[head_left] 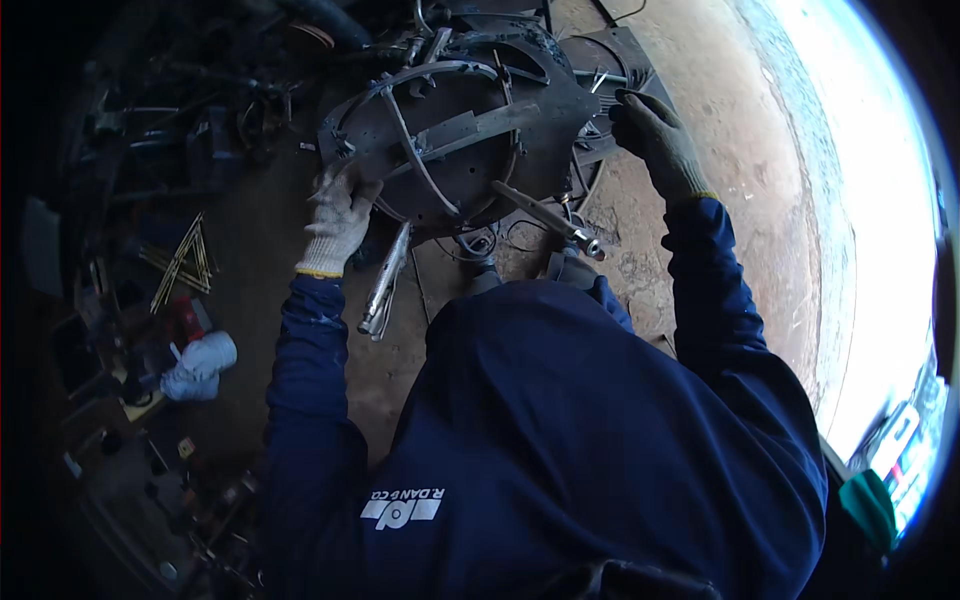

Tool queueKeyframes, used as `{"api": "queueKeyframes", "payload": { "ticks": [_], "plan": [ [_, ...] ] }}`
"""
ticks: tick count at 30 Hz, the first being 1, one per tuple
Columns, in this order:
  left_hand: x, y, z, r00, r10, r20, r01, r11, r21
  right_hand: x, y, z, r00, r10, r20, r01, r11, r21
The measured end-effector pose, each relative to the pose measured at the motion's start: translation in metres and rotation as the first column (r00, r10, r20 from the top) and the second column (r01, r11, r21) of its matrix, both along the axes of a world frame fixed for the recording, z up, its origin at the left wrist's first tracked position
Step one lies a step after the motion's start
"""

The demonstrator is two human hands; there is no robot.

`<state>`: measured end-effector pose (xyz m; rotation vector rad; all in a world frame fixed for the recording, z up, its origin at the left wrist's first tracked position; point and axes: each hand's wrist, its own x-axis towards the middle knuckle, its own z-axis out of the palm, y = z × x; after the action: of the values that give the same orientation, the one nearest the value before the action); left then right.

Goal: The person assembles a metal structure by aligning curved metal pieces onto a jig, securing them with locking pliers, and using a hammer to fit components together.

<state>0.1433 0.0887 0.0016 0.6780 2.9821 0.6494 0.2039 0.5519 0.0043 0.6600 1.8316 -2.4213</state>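
A dark metal plate assembly with curved metal strips stands in front of me. My left hand, in a pale knit glove, grips its near left edge, thumb apart from the fingers. To the right, my gloved right hand has its fingers curled beside a bunch of thin rods; whatever lies between the fingertips is hidden in shadow. A flat straight bar crosses the curved strips. One pair of locking pliers hangs from the near edge, and a second pair of locking pliers juts toward me.
Yellowish thin rods lie crossed on the floor at left. Near them sit a white cloth bundle and a red object. Dark clutter fills the left side. A green item shows at the lower right, beside bright daylight.
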Motion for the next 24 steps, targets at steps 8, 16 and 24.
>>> {"api": "queueKeyframes", "payload": {
  "ticks": [8, 16, 24],
  "plan": [
    [0.01, 0.008, 0.003, 0.989, 0.128, 0.071, -0.122, 0.99, -0.075, -0.032, -0.005, -0.02, 0.964, 0.263, 0.035, -0.265, 0.96, 0.094],
    [0.011, -0.003, -0.008, 0.999, 0.047, 0.016, -0.044, 0.986, -0.158, -0.024, -0.021, -0.022, 0.969, 0.244, 0.022, -0.245, 0.967, 0.063],
    [0.02, -0.001, 0.02, 0.995, 0.097, 0.006, -0.097, 0.981, 0.17, -0.019, -0.028, -0.017, 0.974, 0.226, 0.026, -0.227, 0.957, 0.182]
  ]
}}
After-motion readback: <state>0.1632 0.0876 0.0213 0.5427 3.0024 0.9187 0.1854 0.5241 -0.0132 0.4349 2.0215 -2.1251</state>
